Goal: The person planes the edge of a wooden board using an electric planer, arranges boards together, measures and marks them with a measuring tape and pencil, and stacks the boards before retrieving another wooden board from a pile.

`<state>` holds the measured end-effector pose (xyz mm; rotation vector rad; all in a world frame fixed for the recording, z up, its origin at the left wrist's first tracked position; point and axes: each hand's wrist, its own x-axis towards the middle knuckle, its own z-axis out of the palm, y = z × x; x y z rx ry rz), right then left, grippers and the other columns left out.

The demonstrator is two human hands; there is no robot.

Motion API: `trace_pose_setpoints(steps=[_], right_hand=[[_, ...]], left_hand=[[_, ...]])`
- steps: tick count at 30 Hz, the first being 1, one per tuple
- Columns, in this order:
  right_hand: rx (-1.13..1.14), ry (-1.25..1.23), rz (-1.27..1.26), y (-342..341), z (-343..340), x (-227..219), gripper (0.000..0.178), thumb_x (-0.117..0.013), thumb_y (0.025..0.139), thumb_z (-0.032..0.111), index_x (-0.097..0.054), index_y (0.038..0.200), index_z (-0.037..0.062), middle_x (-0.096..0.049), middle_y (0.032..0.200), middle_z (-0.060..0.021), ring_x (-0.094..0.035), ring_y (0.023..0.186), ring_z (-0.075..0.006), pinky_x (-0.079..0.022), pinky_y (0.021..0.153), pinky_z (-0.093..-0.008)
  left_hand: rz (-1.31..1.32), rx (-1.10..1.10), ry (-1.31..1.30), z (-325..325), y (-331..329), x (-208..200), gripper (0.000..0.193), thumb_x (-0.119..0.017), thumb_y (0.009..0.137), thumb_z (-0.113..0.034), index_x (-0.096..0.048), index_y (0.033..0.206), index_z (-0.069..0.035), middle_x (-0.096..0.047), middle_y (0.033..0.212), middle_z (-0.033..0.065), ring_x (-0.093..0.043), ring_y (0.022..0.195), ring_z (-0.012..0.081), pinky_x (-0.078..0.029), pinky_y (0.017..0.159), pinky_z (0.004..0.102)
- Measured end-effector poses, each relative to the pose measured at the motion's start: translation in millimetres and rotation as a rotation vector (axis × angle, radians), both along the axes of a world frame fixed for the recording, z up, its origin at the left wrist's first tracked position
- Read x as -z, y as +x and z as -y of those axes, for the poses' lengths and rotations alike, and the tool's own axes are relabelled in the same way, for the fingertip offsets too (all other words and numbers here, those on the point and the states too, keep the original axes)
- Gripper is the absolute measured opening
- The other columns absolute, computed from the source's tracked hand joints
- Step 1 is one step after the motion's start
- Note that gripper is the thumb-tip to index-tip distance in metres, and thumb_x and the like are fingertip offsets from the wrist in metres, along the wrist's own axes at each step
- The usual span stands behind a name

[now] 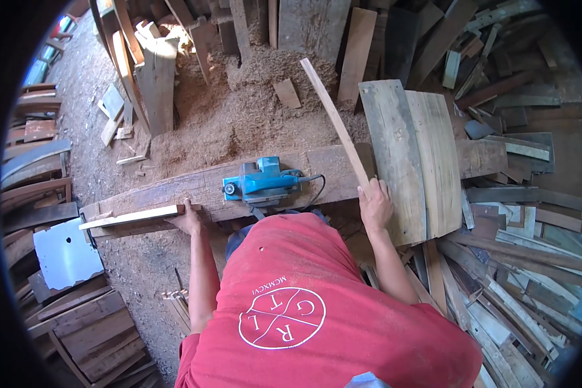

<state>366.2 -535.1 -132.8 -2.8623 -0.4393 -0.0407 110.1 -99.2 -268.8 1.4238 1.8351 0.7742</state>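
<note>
Here, the left grip (189, 221) holds a board (134, 217), the right grip (376, 207) a thin strip (338, 124); circled white letters (287, 334) mark the red shirt (355, 310).

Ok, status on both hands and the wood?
Left hand holding right end of a pale wood strip. Right hand gripping a long thin strip by its near end. Blue power planer between them on the bench plank.
</note>
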Motion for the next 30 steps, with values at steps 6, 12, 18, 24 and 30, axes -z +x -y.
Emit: trace_pose_setpoints(steps=[6,12,18,24,30], right_hand=[[0.154,-0.114,-0.250,38,-18,9,0.039,-0.071,0.095,0.037,-0.064,0.117,0.0055,-0.070,0.110,-0.0205,-0.069,0.100,-0.0458,-0.056,0.085,-0.0549],[0.049,0.530,-0.564,94,59,20,0.047,-0.067,0.099,0.041,-0.065,0.128,0.0033,-0.075,0.109,-0.0151,-0.072,0.104,-0.0269,-0.054,0.093,-0.0422],[0.173,0.989,-1.166,85,-2,-40,0.068,-0.061,0.102,0.048,-0.051,0.147,-0.0026,-0.059,0.141,-0.0141,-0.053,0.132,-0.0211,-0.040,0.111,-0.0345],[-0.236,0.857,-0.905,49,-115,-62,0.055,-0.070,0.099,0.032,-0.056,0.141,-0.0010,-0.064,0.134,-0.0093,-0.060,0.121,-0.0186,-0.045,0.107,-0.0328],[-0.665,0.342,-0.263,-35,-290,-142,0.046,-0.075,0.094,0.024,-0.062,0.134,0.0056,-0.075,0.110,-0.0155,-0.072,0.101,-0.0247,-0.055,0.090,-0.0382]], left_hand=[[-0.072,-0.013,0.054,-10,-13,16,0.136,-0.093,0.073,-0.035,0.003,0.158,0.012,-0.034,0.156,0.0357,-0.042,0.144,0.0424,-0.033,0.123,0.0436],[-0.258,0.016,-0.004,-6,16,-3,0.140,-0.093,0.071,-0.039,0.004,0.158,0.012,-0.022,0.161,0.0374,-0.033,0.149,0.0444,-0.030,0.125,0.0435],[-0.022,0.028,0.037,-1,10,11,0.135,-0.087,0.075,-0.040,0.005,0.158,0.013,-0.023,0.159,0.0394,-0.032,0.147,0.0480,-0.030,0.123,0.0481],[-0.137,0.176,0.101,-2,-20,51,0.130,-0.084,0.076,-0.042,0.001,0.160,0.008,-0.009,0.166,0.0346,-0.007,0.157,0.0453,-0.009,0.129,0.0481],[0.111,0.079,0.054,25,-4,-5,0.135,-0.085,0.073,-0.033,0.013,0.159,0.004,-0.008,0.163,0.0383,-0.026,0.147,0.0542,-0.029,0.122,0.0495]])
